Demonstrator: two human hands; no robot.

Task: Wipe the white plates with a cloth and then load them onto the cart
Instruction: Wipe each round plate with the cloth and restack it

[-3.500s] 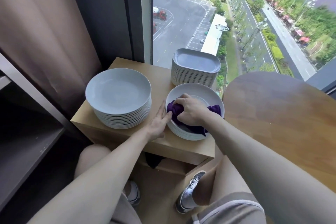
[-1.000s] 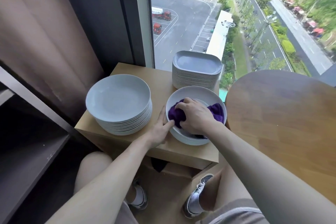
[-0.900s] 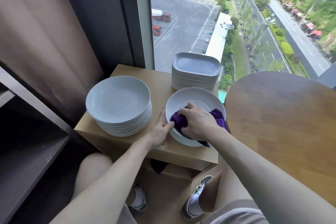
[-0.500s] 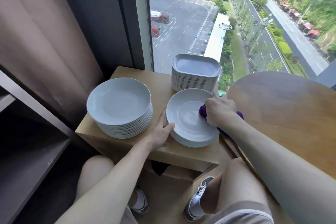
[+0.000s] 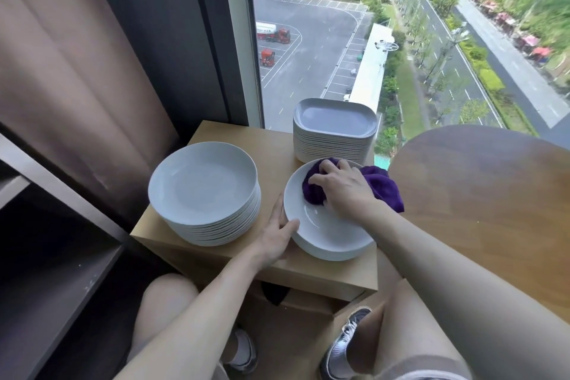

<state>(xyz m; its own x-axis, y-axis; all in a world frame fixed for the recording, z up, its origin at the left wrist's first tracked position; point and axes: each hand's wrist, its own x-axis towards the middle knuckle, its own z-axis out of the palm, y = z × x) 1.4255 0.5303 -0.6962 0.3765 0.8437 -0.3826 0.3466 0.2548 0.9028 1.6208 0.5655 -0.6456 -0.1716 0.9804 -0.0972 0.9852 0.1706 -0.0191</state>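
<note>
A tall stack of round white plates sits at the left edge of the stand. A shorter stack of round white plates sits at its front right corner, the top plate glossy and face up. A stack of rectangular white plates stands at the back right corner, just behind. A bunched purple cloth lies on the shorter stack's far rim, spilling past the stand's right edge, gripped by the right hand.

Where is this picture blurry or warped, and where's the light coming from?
Head view: daylight enters through the window, leaving the shelf at left dark; the upper-right corner outside is smeared; the window frame leans, a wide-angle effect; the right hand, purple cloth and plate under it are sharp, with a faint sheen on that plate.
</note>
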